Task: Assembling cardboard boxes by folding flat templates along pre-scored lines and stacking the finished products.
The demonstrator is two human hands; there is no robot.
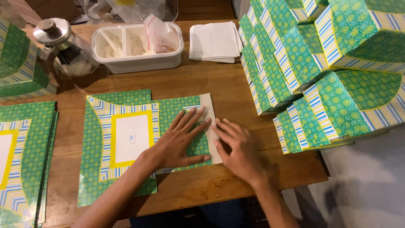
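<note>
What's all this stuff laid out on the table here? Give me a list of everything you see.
Flat printed sheet: one, green pattern with striped yellow-blue border and a white window, table centre, under both hands.
Stack of flat sheets: several, same print, left edge of the table.
Folded bags: a big leaning pile, same print, right side.
Folded bag: one, same print, far left.
Plastic tub: one, white, two compartments with pale contents, top centre.
White paper pile: one small stack, right of the tub.
Glass jar: one, metal lid, top left.
Wooden table: one, brown.
Left hand: flat on the sheet's right part.
Right hand: pressing the sheet's plain edge strip.
</note>
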